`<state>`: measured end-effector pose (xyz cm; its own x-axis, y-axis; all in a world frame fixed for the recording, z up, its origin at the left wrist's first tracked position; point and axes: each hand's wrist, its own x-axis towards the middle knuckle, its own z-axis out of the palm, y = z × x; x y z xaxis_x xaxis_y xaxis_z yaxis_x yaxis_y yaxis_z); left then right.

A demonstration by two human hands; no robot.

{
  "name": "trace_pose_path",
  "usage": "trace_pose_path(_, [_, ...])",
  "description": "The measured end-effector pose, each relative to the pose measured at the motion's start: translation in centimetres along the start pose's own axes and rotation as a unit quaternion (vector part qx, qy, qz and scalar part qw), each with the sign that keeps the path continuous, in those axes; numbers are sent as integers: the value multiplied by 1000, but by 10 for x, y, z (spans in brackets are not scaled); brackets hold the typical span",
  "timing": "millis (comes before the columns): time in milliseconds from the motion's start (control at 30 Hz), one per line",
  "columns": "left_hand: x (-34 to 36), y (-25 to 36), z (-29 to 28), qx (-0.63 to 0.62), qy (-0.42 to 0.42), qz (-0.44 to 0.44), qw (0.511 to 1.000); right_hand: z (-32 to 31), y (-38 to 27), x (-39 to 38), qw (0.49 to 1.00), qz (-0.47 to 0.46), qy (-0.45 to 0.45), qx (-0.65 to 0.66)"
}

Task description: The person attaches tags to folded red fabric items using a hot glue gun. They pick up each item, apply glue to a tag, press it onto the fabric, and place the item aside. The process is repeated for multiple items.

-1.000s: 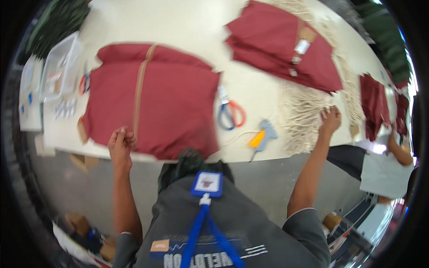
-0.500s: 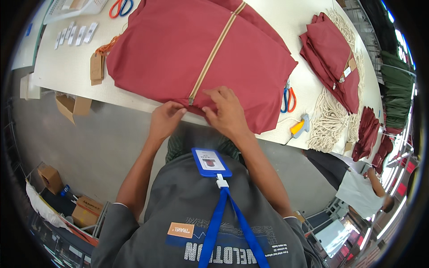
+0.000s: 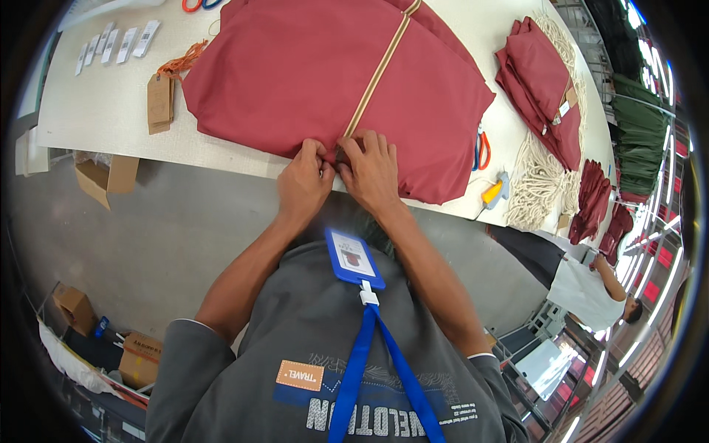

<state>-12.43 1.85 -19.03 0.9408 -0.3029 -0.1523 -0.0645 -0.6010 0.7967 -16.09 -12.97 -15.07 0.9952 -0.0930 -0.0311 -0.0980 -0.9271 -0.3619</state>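
Note:
A large dark red fabric item [image 3: 295,81] lies over the near edge of the white table. Gold zipper tape [image 3: 378,70] runs down it toward me. At the zipper's near end, my left hand [image 3: 304,181] pinches the red fabric at the edge. Close beside it, my right hand [image 3: 371,171] has its fingers closed on the zipper end and the fabric. The zipper's metal end is mostly covered by my fingers.
Brown hang tags [image 3: 159,103] with orange string and white labels [image 3: 127,44] lie on the left. Orange-handled scissors [image 3: 484,150], a yellow-grey glue gun [image 3: 495,190], white cords [image 3: 538,196] and a folded red item [image 3: 543,85] are on the right. A co-worker [image 3: 587,295] stands beyond.
Both hands have come together at the zipper's near end. My left hand moved right, and my right hand closed its spread fingers on the zipper end.

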Motion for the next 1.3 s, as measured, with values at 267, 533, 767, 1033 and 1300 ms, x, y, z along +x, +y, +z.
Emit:
trace_pose_path(267, [9,4,-19,20,-70,15,997,5,7,11,996,-5,-16,92])
trace_pose_path(533, [16,10,-13,57,-66,17,996,-7,15,23,939,172,-23,295])
trace_pose_path(767, [19,4,-16,56,-35,64,996,-12,32,39,943,156,-2,296])
trace_pose_path(1033, [17,-10,-53,29,-90,69,993,-2,8,25,945,170,-37,277])
trace_pose_path(1300, [40,-19,-70,-81,-17,29,996,7,10,21,935,165,-4,312])
